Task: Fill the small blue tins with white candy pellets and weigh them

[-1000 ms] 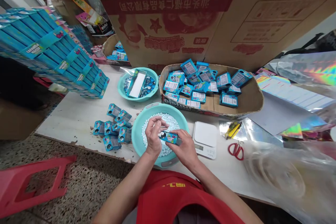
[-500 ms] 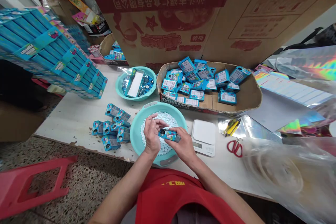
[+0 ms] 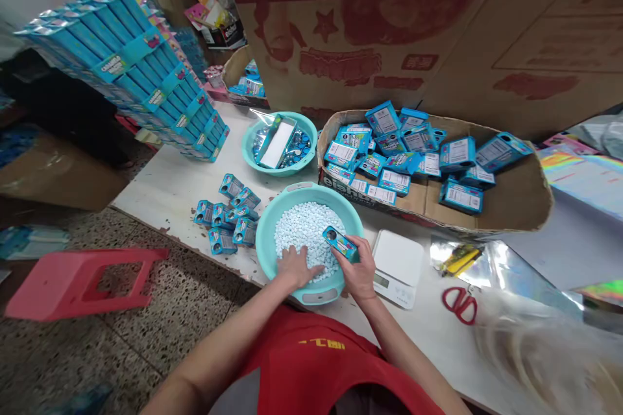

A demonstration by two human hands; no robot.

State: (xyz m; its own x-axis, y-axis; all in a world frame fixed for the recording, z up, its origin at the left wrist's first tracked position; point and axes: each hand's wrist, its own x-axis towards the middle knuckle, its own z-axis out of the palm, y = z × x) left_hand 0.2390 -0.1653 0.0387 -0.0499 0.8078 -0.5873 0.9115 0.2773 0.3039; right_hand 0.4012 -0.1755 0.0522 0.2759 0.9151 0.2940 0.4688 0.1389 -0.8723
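My left hand (image 3: 295, 266) is down in the pale candies (image 3: 309, 227) that fill the large turquoise basin (image 3: 266, 233), its fingers spread and their tips partly sunk among the pieces. My right hand (image 3: 359, 267) grips a small blue box (image 3: 339, 242) between thumb and fingers over the basin's right side. A dark round spot shows on the box face. Several similar blue boxes (image 3: 222, 241) lie grouped to the left of the basin. Right of my right hand stands a white scale (image 3: 399, 258).
Behind sits an open carton (image 3: 516, 211) of blue boxes, beside a smaller turquoise basin (image 3: 248, 146) holding a tray and wrapped pieces. Red scissors (image 3: 459, 305) and a yellow cutter (image 3: 461, 262) lie right. A tall stack of blue packs (image 3: 146, 81) stands left; a red stool (image 3: 87, 282) is on the floor.
My left hand has gone down from beside the box into the candies, fingers spreading. My right hand keeps the box and has moved slightly away to the right. The view has shifted.
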